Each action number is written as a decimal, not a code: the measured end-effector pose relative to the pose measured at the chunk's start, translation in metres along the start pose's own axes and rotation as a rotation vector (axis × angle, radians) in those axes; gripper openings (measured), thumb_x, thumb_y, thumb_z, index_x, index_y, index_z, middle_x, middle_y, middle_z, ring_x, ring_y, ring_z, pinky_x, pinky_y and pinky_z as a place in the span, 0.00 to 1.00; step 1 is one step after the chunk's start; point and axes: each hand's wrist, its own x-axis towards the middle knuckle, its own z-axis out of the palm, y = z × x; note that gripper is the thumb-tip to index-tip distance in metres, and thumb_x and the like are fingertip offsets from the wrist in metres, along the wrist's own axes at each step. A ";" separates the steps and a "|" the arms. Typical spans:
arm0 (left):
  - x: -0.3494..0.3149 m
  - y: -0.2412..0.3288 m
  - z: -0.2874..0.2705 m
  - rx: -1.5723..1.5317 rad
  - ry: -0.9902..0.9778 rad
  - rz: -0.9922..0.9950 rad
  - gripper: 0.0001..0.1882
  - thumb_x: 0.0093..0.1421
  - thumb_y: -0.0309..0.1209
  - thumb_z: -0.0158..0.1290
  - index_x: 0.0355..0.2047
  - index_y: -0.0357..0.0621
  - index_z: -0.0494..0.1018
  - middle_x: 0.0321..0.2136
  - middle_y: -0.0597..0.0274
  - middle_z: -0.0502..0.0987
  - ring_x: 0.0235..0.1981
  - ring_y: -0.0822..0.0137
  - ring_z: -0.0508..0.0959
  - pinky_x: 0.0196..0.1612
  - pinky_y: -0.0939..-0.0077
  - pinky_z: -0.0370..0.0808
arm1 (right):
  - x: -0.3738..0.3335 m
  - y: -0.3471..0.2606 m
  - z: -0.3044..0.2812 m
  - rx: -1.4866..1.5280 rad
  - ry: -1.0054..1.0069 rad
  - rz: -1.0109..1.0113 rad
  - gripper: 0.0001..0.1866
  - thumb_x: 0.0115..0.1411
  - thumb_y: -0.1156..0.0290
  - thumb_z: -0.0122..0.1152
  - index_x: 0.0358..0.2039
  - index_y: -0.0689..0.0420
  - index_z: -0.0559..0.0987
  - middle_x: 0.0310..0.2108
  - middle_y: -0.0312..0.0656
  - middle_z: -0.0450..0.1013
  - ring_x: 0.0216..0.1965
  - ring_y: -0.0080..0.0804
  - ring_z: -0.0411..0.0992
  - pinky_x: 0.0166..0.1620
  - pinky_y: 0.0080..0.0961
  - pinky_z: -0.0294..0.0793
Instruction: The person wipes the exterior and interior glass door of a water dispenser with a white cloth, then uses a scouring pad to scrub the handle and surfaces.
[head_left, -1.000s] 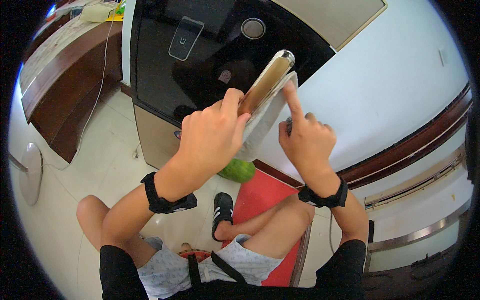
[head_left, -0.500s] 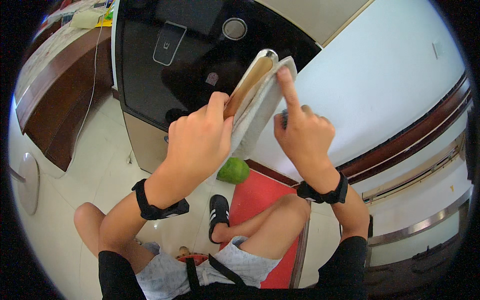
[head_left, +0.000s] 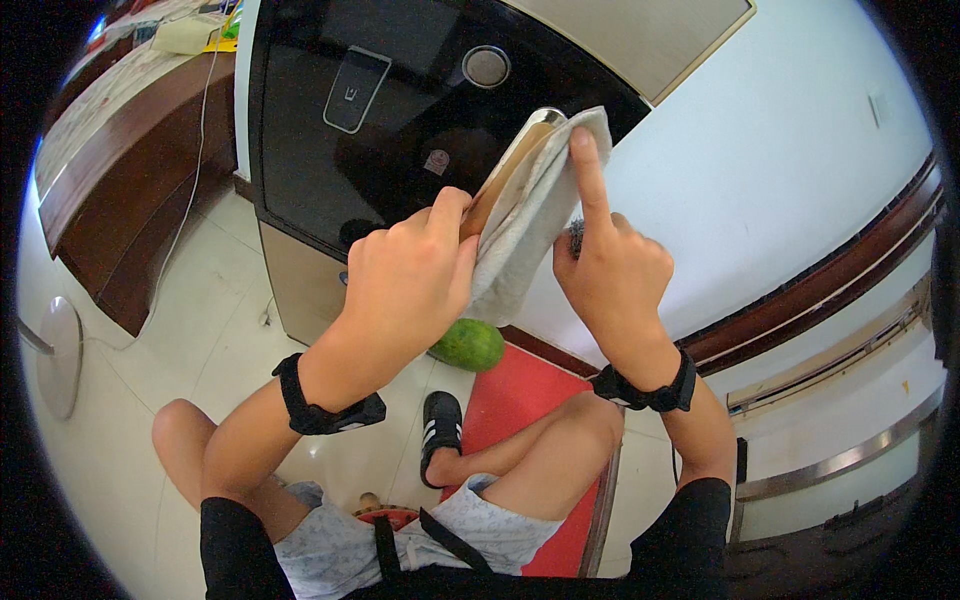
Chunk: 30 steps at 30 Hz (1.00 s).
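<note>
Left hand (head_left: 405,285) fingers clamped on flat tan object (head_left: 510,170); right hand (head_left: 610,275) forefinger (others curled) presses grey cloth (head_left: 530,225) against it.

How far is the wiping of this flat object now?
Done: cannot tell; no cleaned part is distinguishable. In hand: the left hand grips the flat tan object, the right hand presses the white cloth against it with the forefinger. Left: the upper tip, not yet covered by the cloth.
</note>
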 end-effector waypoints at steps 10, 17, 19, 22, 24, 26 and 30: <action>0.000 -0.002 0.002 -0.011 -0.010 -0.011 0.12 0.58 0.30 0.57 0.41 0.44 0.71 0.18 0.57 0.75 0.20 0.52 0.77 0.23 0.59 0.71 | -0.023 -0.018 0.018 -0.036 -0.187 -0.069 0.47 0.46 0.68 0.65 0.67 0.27 0.60 0.13 0.40 0.69 0.12 0.38 0.70 0.18 0.34 0.69; 0.001 -0.003 0.001 0.008 -0.005 -0.027 0.10 0.60 0.30 0.55 0.41 0.44 0.71 0.19 0.54 0.77 0.22 0.50 0.79 0.25 0.58 0.73 | -0.021 -0.012 0.027 -0.026 -0.133 -0.119 0.45 0.48 0.70 0.62 0.67 0.26 0.59 0.13 0.37 0.68 0.11 0.36 0.68 0.16 0.32 0.63; 0.002 -0.001 0.001 0.002 -0.021 -0.042 0.09 0.62 0.32 0.52 0.39 0.41 0.71 0.23 0.50 0.79 0.24 0.47 0.80 0.27 0.56 0.75 | -0.026 -0.010 0.029 -0.050 -0.147 -0.145 0.45 0.49 0.70 0.62 0.67 0.25 0.59 0.13 0.37 0.67 0.11 0.35 0.68 0.16 0.30 0.62; 0.006 0.003 -0.001 -0.021 -0.002 -0.057 0.09 0.63 0.34 0.50 0.38 0.41 0.73 0.24 0.48 0.79 0.26 0.46 0.80 0.30 0.55 0.76 | -0.037 -0.014 0.034 -0.101 -0.178 -0.204 0.45 0.50 0.70 0.61 0.67 0.24 0.59 0.14 0.36 0.67 0.11 0.32 0.67 0.16 0.29 0.61; 0.009 0.005 -0.008 -0.015 0.006 -0.065 0.10 0.64 0.34 0.49 0.39 0.42 0.73 0.23 0.48 0.79 0.26 0.47 0.80 0.30 0.54 0.74 | -0.043 -0.018 0.041 -0.089 -0.193 -0.260 0.45 0.51 0.72 0.60 0.67 0.23 0.59 0.14 0.35 0.67 0.11 0.30 0.67 0.16 0.29 0.60; 0.010 0.005 -0.012 -0.019 0.044 -0.052 0.10 0.64 0.34 0.49 0.38 0.41 0.74 0.21 0.50 0.78 0.24 0.48 0.80 0.28 0.56 0.73 | -0.039 -0.011 0.037 -0.120 -0.148 -0.315 0.45 0.51 0.73 0.59 0.67 0.22 0.59 0.13 0.34 0.67 0.10 0.30 0.65 0.16 0.29 0.61; 0.011 0.008 -0.010 -0.028 0.045 -0.025 0.08 0.63 0.33 0.51 0.38 0.41 0.74 0.15 0.56 0.74 0.19 0.53 0.77 0.24 0.61 0.70 | -0.015 0.010 0.013 -0.202 0.014 -0.211 0.46 0.50 0.75 0.58 0.67 0.20 0.59 0.12 0.32 0.65 0.09 0.29 0.63 0.16 0.29 0.61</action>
